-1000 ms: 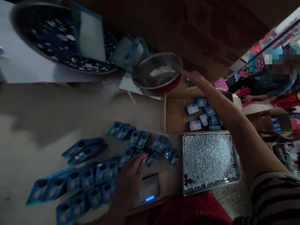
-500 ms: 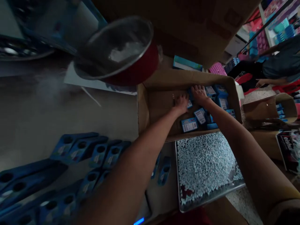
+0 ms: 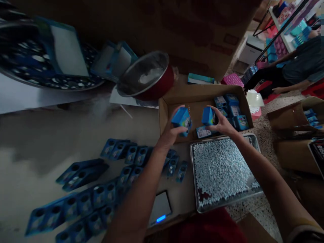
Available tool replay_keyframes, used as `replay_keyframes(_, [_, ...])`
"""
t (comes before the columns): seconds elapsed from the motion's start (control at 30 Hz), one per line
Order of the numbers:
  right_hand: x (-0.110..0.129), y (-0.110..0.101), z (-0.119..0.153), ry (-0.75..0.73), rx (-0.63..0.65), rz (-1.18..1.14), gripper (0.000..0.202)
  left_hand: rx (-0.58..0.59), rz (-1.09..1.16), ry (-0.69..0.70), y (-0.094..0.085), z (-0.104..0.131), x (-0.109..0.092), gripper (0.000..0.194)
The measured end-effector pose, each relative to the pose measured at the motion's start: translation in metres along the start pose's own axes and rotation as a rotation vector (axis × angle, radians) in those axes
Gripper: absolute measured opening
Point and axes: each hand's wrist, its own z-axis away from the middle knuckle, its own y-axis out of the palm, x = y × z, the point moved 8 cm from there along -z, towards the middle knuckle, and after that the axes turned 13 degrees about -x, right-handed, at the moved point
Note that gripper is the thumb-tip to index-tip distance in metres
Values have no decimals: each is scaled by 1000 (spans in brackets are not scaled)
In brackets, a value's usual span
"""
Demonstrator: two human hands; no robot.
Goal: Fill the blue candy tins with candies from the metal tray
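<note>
Hands (image 3: pixel 170 133) (image 3: pixel 222 124) now farther apart, with blue boxes (image 3: pixel 181 117) (image 3: pixel 208 115) aloft

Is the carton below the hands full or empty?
Neither; the carton is partly filled: blue packs lie inside, but its bare bottom shows.

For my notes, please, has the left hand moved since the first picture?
Yes: the left hand moved forward, away from the scale, toward the cardboard box.

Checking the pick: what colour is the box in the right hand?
Mostly blue: the box in the right hand, clearest in the head view.
</note>
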Motion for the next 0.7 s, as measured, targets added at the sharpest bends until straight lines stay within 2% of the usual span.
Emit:
replay_keyframes(0.1, [-21,-7,57,391,13,-370,92,-218,388,-215,9,43,15,67])
replay_keyframes(0.13, [-27,-9,75,464,10,-398,90,-264,472,-289,13,59,23,61])
replay_keyframes(0.17, [-31,-11,91,478,14,-361,90,-289,531,-364,18,76,31,56])
replay_keyframes(0.2, [-33,-14,104,434,23,-254,93,-303,575,-435,22,95,40,54])
replay_keyframes(0.27, [-33,-17,125,226,67,114,100,-344,646,-546,25,133,58,53])
replay_keyframes(0.37, [-40,-4,147,-56,242,687,105,-475,721,-651,21,188,90,49])
replay_keyframes(0.47, [-56,7,165,-117,393,890,92,-609,724,-751,17,230,125,39])
replay_keyframes(0.53, [-60,8,182,-126,375,845,79,-672,701,-754,17,247,144,31])
replay_keyframes(0.6, [-61,7,209,-35,255,643,67,-713,628,-681,20,259,157,22])
replay_keyframes(0.67, [-71,14,250,212,131,297,66,-712,525,-580,27,270,166,23])
replay_keyframes(0.7, [-79,24,275,368,98,108,70,-696,480,-546,32,277,171,27])
